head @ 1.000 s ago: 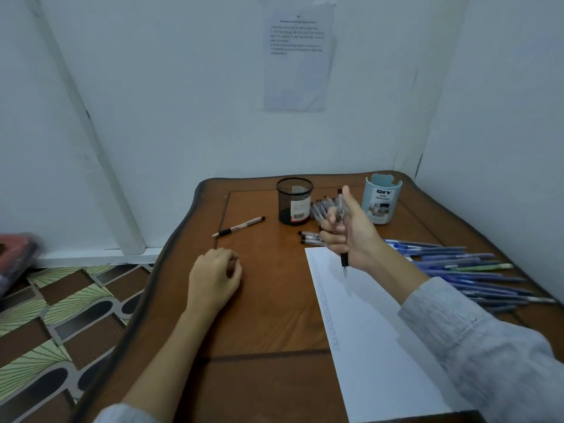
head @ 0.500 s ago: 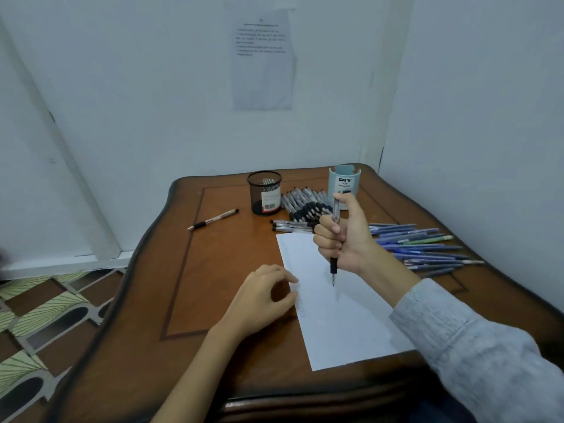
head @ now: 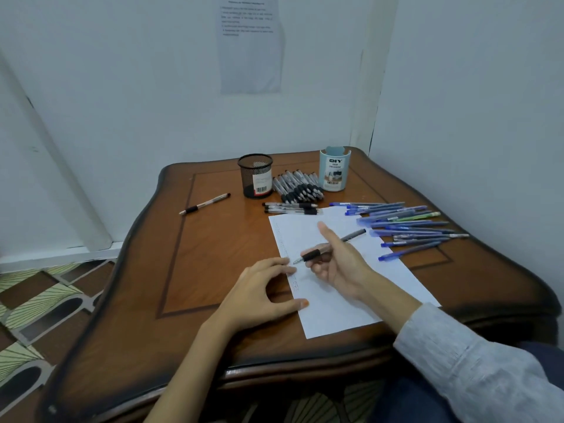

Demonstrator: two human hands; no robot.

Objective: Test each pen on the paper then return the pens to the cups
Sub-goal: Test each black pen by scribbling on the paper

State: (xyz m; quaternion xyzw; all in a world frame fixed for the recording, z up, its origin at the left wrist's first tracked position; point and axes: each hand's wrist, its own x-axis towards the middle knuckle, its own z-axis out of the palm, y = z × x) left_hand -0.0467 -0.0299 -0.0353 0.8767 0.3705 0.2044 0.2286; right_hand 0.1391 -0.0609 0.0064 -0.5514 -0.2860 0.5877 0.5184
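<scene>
Two cups stand at the far side of the table [head: 213, 270]: a black mesh cup [head: 255, 175] at 12 o'clock from the paper [head: 341, 312], and a light blue cup [head: 334, 169] at 1 o'clock. Between them lies a heap of black-grip pens [head: 297, 186], packed too tightly to count. Just in front of it, a few crosswise pens [head: 291, 208] lie along the paper's far edge. One lone pen [head: 204, 204] lies apart at 10 o'clock. At 2 o'clock is a spread of blue pens [head: 406, 230], roughly a dozen, with one green pen [head: 422, 216] among them.

The held pen [head: 312, 255] is over the paper. Its long axis runs from 8 to 2 o'clock, with the tip toward 8 o'clock, near the sheet's left margin. Whether the tip touches the sheet cannot be told.

The right hand [head: 338, 267] grips the pen with its fingers curled round the black grip, and one finger sticks out straight toward 12 o'clock. The left hand [head: 259, 291] holds nothing; its arched fingers and thumb press on the paper's left edge.
</scene>
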